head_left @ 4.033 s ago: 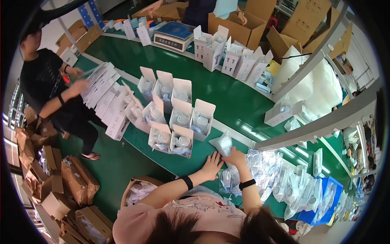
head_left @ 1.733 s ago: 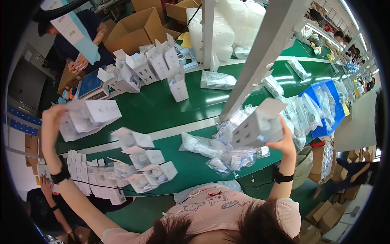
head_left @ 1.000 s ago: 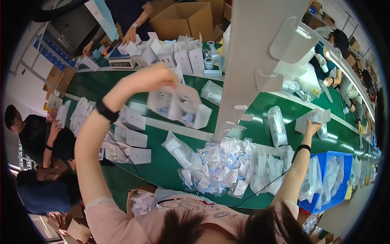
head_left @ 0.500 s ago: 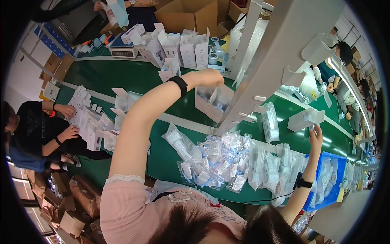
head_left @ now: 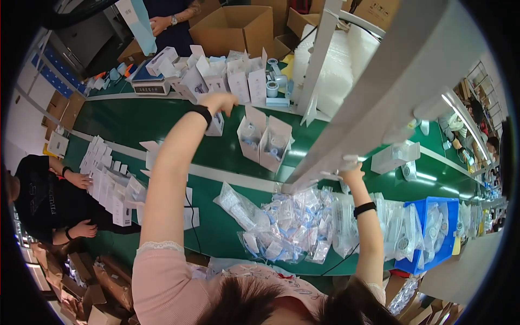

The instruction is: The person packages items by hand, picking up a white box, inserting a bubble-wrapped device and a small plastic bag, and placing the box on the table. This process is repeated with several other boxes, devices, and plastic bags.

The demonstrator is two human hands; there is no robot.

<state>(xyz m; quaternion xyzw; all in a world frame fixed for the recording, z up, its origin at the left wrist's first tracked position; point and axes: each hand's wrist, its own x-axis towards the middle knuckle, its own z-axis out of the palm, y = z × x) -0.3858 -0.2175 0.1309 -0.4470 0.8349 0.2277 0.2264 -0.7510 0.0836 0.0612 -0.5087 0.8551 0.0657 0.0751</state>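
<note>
My left hand (head_left: 219,102) is stretched out over the green table with fingers apart, nothing seen in it. Just below it stands an open white box (head_left: 215,125); I cannot tell whether they touch. To its right, two open white boxes (head_left: 251,135) stand side by side with bagged parts inside. My right hand (head_left: 353,173) is beside the grey-white post (head_left: 374,108), its fingers partly hidden by the post's hooks. Farther right stands another white box (head_left: 391,158). Clear bags with blue-and-white parts (head_left: 295,222) lie in a heap in front of me.
Bubble-wrap bags (head_left: 241,206) flank the heap, and a blue bin (head_left: 433,233) of bagged parts stands at right. A person (head_left: 43,189) sits at left by a row of white boxes (head_left: 111,187). More open boxes (head_left: 238,81) and a cardboard carton (head_left: 233,30) stand at the back.
My left hand has moved left, off the paired boxes, its fingers now spread. The right hand has come left from the white box to the post. The view has shifted slightly.
</note>
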